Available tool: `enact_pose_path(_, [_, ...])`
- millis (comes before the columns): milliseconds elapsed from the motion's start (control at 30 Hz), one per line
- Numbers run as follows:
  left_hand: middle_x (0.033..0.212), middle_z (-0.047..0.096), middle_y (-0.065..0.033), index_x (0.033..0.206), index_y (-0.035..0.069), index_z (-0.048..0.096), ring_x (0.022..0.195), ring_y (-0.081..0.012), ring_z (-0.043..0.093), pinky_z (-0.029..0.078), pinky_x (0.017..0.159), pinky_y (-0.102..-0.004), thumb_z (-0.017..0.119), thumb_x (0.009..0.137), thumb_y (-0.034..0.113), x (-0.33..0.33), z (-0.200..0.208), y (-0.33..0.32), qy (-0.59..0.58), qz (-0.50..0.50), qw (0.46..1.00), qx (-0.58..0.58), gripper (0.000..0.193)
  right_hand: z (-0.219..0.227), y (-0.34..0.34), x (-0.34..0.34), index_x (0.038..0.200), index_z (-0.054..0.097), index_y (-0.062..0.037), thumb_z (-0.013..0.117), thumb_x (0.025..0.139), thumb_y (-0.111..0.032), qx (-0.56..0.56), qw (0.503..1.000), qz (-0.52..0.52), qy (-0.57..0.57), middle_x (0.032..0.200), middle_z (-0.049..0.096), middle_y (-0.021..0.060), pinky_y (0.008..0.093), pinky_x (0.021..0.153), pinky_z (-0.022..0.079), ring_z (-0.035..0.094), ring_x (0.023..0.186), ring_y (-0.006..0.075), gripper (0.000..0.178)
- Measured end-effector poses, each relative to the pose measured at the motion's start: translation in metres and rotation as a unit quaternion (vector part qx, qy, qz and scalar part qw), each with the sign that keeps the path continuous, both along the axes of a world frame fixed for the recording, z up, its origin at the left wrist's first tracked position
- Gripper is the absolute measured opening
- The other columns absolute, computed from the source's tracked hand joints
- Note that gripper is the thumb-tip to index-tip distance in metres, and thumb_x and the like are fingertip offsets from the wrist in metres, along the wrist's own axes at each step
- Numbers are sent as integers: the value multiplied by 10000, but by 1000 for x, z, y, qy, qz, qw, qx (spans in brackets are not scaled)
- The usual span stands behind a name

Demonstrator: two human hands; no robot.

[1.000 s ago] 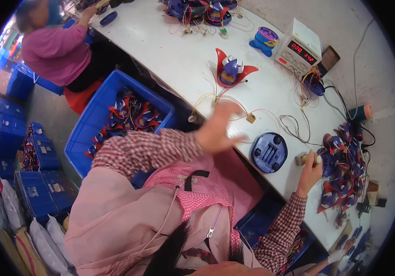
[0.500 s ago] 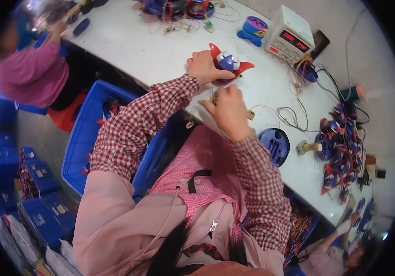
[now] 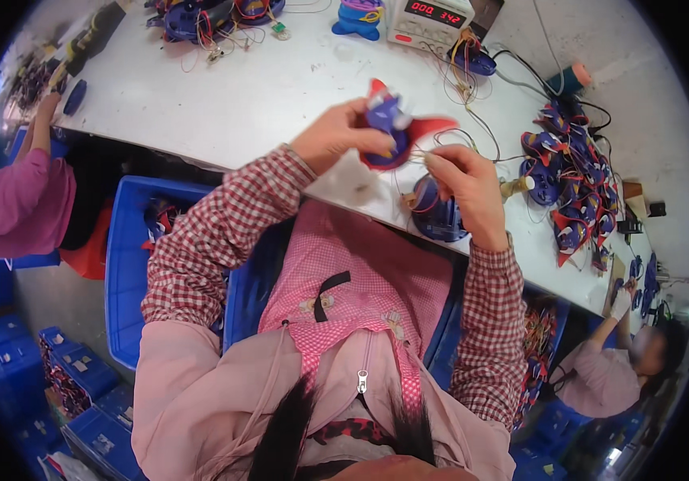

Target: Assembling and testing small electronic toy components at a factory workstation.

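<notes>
My left hand (image 3: 335, 138) grips a blue toy shell (image 3: 382, 120) with red pointed fins and a white part, holding it tilted above the white table's front edge. Motion smears part of the shell. Beside it, my right hand (image 3: 473, 191) pinches what looks like a thin wire (image 3: 417, 153) running to the shell's underside. Partly hidden under my right hand, a round dark-blue toy base (image 3: 437, 218) lies at the table edge. A pale yellowish cylinder (image 3: 515, 188) on the table is just right of that hand.
A power supply (image 3: 429, 22) with a red display stands at the back, with a blue toy (image 3: 358, 19) beside it. Finished-looking blue and red toy shells (image 3: 573, 188) pile up on the right. A blue bin (image 3: 126, 272) stands at my left. One person (image 3: 20, 200) works left, another (image 3: 601, 377) right.
The view has shifted, bringing the right side of the table closer to the middle. My left hand has tilted the toy shell, and my right hand has come up beside it, over the round base.
</notes>
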State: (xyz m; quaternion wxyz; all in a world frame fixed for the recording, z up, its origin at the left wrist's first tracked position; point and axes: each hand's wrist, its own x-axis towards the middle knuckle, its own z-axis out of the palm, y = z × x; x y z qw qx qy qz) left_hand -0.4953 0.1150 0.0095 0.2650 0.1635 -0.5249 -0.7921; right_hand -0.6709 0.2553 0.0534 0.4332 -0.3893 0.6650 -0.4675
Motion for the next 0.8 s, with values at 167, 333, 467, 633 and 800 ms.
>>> enact_pose_path(167, [960, 625, -100, 1057, -11, 585, 882, -179, 589, 448, 847, -316, 801, 646, 272, -39, -12, 50, -123, -41, 972, -197, 544, -56, 42, -42, 885, 631, 13, 615, 783, -87, -220, 896, -8, 385, 814, 582, 103, 308, 652, 438, 546, 735, 223, 144])
enact_pose_path(333, [1027, 590, -160, 1015, 27, 606, 942, -319, 547, 412, 856, -402, 788, 526, 511, -58, -28, 66, -246, 33, 780, -574, 712, -94, 64, -39, 1065, 531, 28, 606, 785, -116, -147, 850, -105, 496, 994, 536, 161, 430, 909, 362, 457, 1036, 336, 324])
enact_pose_path(467, [1115, 503, -223, 1024, 11, 607, 1099, -351, 426, 354, 947, -388, 771, 531, 540, -60, -53, 74, -124, 148, 789, -584, 741, -103, 62, -29, 1123, 497, 14, 604, 825, -115, -210, 914, -133, 320, 1032, 531, 115, 345, 843, 427, 516, 973, 232, 342])
enact_pose_path(633, [1129, 535, -128, 1181, 19, 518, 1090, -254, 479, 354, 984, -353, 805, 618, 355, -9, -36, 56, -54, 50, 943, -324, 715, -58, 7, 10, 1141, 501, 5, 603, 844, -95, -274, 933, -36, 231, 1071, 513, 84, 253, 748, 458, 546, 882, 153, 330])
enact_pose_path(800, [1094, 576, -69, 1224, 31, 476, 1002, -182, 560, 442, 929, -329, 711, 664, 73, 94, -19, 7, -14, 237, 971, 13, 609, -33, -53, 75, 1137, 521, -4, 642, 821, -151, -246, 956, 39, 157, 1057, 518, 107, 308, 788, 442, 508, 974, 200, 369])
